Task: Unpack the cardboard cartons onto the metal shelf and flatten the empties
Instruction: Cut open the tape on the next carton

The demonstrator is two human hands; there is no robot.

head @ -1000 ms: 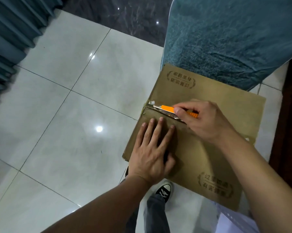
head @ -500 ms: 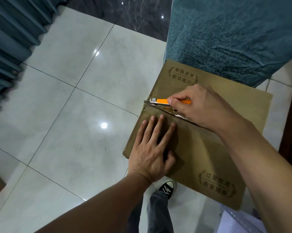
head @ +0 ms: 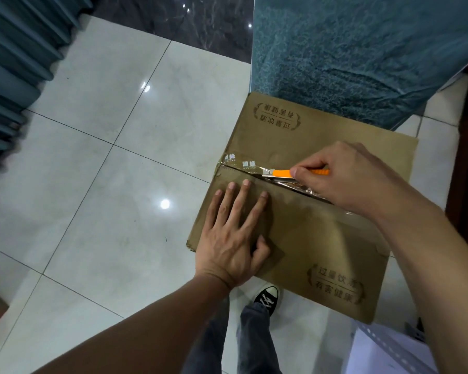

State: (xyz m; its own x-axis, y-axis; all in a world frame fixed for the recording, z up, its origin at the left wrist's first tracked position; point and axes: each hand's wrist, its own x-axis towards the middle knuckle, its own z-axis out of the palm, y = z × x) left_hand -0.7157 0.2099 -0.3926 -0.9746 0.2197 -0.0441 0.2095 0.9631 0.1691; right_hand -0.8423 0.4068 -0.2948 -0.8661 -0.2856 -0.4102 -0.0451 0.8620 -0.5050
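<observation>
A closed brown cardboard carton (head: 321, 130) with printed emblems lies in front of me, its top seam covered by clear tape (head: 243, 163). My left hand (head: 235, 233) presses flat on the near flap, fingers spread. My right hand (head: 343, 174) grips an orange utility knife (head: 284, 173), whose blade sits in the seam near the carton's middle. The tape behind the blade, toward the right, looks crumpled and split.
Glossy white floor tiles (head: 106, 184) spread to the left. A teal cloth-covered table (head: 348, 49) stands just behind the carton. Teal pleated curtains (head: 14, 63) hang at the far left. A perforated white metal shelf rail (head: 389, 346) shows at the bottom right, near my shoe (head: 266, 298).
My right hand has drawn the knife back along the seam from the carton's left edge toward the middle. The left hand has stayed pressed on the flap.
</observation>
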